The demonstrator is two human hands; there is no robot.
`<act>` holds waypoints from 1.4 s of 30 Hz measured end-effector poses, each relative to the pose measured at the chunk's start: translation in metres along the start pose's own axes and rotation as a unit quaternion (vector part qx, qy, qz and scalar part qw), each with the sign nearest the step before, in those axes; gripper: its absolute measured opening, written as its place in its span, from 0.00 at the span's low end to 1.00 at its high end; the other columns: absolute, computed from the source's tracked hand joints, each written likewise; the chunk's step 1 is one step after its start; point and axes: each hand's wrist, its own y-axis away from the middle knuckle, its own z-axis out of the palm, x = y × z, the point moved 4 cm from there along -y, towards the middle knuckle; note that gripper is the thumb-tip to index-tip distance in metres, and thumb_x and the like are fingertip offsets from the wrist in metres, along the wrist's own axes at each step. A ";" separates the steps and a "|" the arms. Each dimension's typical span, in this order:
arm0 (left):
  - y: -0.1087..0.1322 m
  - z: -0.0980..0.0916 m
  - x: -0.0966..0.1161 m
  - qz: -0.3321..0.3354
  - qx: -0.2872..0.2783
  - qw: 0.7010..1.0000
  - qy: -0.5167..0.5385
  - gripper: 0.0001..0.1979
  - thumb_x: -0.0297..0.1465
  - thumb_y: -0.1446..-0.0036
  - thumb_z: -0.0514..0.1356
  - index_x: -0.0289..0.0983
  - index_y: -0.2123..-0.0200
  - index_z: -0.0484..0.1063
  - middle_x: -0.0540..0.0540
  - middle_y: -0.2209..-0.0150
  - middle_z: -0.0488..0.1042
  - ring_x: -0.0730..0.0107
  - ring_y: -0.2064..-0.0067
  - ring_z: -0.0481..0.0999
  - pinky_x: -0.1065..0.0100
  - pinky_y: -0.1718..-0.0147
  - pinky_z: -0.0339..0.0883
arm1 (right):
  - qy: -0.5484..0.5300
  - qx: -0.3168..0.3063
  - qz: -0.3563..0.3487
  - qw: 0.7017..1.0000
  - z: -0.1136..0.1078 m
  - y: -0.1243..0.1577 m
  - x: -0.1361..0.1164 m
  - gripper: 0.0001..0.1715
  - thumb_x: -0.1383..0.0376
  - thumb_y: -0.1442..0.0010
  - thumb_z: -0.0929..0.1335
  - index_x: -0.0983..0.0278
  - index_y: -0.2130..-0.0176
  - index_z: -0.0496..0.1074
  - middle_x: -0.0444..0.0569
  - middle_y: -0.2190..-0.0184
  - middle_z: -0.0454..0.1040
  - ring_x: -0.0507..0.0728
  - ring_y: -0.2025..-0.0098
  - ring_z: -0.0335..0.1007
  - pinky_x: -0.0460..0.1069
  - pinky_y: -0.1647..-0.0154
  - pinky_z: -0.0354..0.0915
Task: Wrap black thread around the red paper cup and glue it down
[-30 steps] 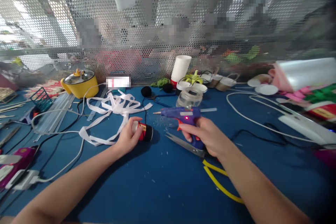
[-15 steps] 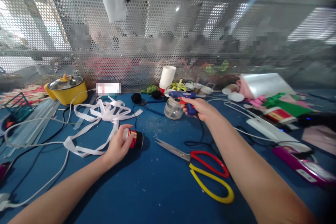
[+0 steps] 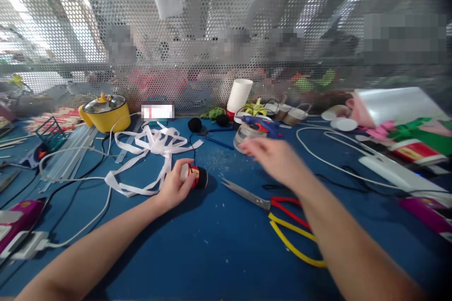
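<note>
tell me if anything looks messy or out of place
Pale specks litter the table in front of the clear jar, and the white ribbon lies in a loose tangle rather than neatly wound. Nothing looks plainly damaged.

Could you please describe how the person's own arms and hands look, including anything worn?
The left hand and right hand are bare, without gloves; the right one looks blurred. Both forearms are uncovered, with no sleeve, watch or bracelet visible.

Passage is afforded across the near-centre worktop (image 3: 197, 249); right is obstructed by scissors (image 3: 259, 201), beyond by the glue gun (image 3: 270, 127).
</note>
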 end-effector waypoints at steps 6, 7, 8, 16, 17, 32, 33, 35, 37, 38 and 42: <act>0.004 -0.006 0.015 0.156 -0.002 0.985 -0.076 0.13 0.30 0.43 0.53 0.36 0.55 0.60 0.42 0.63 0.73 0.65 0.66 0.74 0.65 0.66 0.67 | -0.068 -0.187 -0.069 0.978 0.096 -0.002 -0.045 0.20 0.59 0.42 0.62 0.65 0.79 0.71 0.50 0.74 0.75 0.56 0.70 0.70 0.49 0.68 0.60; 0.005 -0.006 0.017 0.181 -0.008 0.980 -0.088 0.11 0.30 0.43 0.52 0.36 0.56 0.60 0.42 0.64 0.74 0.65 0.65 0.75 0.65 0.66 0.68 | -0.076 -0.204 -0.069 0.974 0.103 -0.004 -0.047 0.20 0.58 0.43 0.63 0.65 0.81 0.70 0.49 0.77 0.74 0.55 0.72 0.69 0.48 0.71 0.59; 0.006 -0.006 0.018 0.200 -0.015 0.975 -0.098 0.10 0.29 0.43 0.52 0.37 0.57 0.61 0.43 0.65 0.74 0.65 0.66 0.75 0.65 0.67 0.68 | -0.088 -0.220 -0.068 0.969 0.107 -0.005 -0.047 0.19 0.58 0.44 0.64 0.65 0.81 0.70 0.47 0.79 0.73 0.54 0.74 0.68 0.47 0.72 0.59; 0.007 -0.002 0.021 0.244 -0.039 0.964 -0.104 0.09 0.28 0.43 0.53 0.37 0.57 0.60 0.43 0.68 0.74 0.66 0.69 0.74 0.67 0.71 0.68 | -0.158 -0.204 -0.024 0.966 0.105 0.004 -0.044 0.07 0.65 0.47 0.64 0.66 0.71 0.70 0.46 0.73 0.74 0.52 0.71 0.68 0.46 0.70 0.62; 0.007 -0.003 0.022 0.244 -0.035 0.964 -0.102 0.09 0.28 0.43 0.53 0.37 0.57 0.60 0.43 0.67 0.74 0.66 0.68 0.74 0.67 0.71 0.68 | -0.155 -0.201 -0.024 0.967 0.104 0.005 -0.045 0.07 0.65 0.47 0.64 0.66 0.71 0.70 0.46 0.74 0.73 0.52 0.71 0.67 0.46 0.70 0.62; 0.005 -0.008 0.018 0.129 -0.026 0.991 -0.037 0.12 0.30 0.44 0.54 0.37 0.55 0.59 0.44 0.64 0.71 0.68 0.67 0.73 0.68 0.68 0.67 | -0.190 -0.166 -0.061 0.966 0.094 0.005 -0.047 0.06 0.64 0.46 0.64 0.64 0.72 0.67 0.47 0.71 0.72 0.53 0.67 0.68 0.49 0.63 0.61; 0.004 -0.008 0.016 0.097 -0.022 0.995 -0.013 0.12 0.31 0.44 0.54 0.37 0.56 0.59 0.45 0.65 0.71 0.70 0.69 0.72 0.69 0.70 0.66 | -0.198 -0.150 -0.062 0.967 0.093 0.004 -0.046 0.07 0.63 0.44 0.63 0.64 0.71 0.65 0.46 0.71 0.72 0.53 0.67 0.67 0.48 0.63 0.61; 0.003 -0.009 0.012 0.025 -0.015 0.999 0.043 0.12 0.33 0.43 0.54 0.37 0.56 0.59 0.49 0.70 0.69 0.74 0.74 0.68 0.72 0.75 0.63 | -0.235 -0.122 -0.055 0.963 0.090 0.002 -0.044 0.07 0.62 0.44 0.63 0.64 0.70 0.63 0.46 0.72 0.72 0.52 0.69 0.67 0.48 0.65 0.62; 0.001 -0.008 0.009 -0.034 -0.012 0.993 0.109 0.13 0.35 0.43 0.55 0.37 0.57 0.59 0.53 0.74 0.66 0.77 0.78 0.64 0.74 0.78 0.58 | -0.293 -0.101 -0.039 0.950 0.088 0.000 -0.041 0.05 0.63 0.45 0.64 0.64 0.70 0.63 0.44 0.74 0.71 0.51 0.70 0.68 0.47 0.66 0.62; 0.001 -0.007 0.008 -0.052 -0.012 0.988 0.142 0.14 0.36 0.43 0.55 0.37 0.57 0.59 0.54 0.75 0.65 0.78 0.78 0.63 0.75 0.79 0.57 | -0.320 -0.097 -0.031 0.942 0.087 -0.001 -0.041 0.05 0.64 0.46 0.65 0.64 0.68 0.64 0.43 0.75 0.71 0.51 0.71 0.68 0.47 0.66 0.62; -0.002 -0.004 0.005 -0.098 -0.008 0.968 0.233 0.16 0.39 0.45 0.57 0.37 0.58 0.60 0.56 0.77 0.63 0.80 0.80 0.62 0.76 0.80 0.55 | -0.366 -0.100 -0.030 0.925 0.085 -0.003 -0.041 0.08 0.65 0.48 0.66 0.65 0.65 0.67 0.43 0.76 0.70 0.50 0.71 0.68 0.47 0.68 0.63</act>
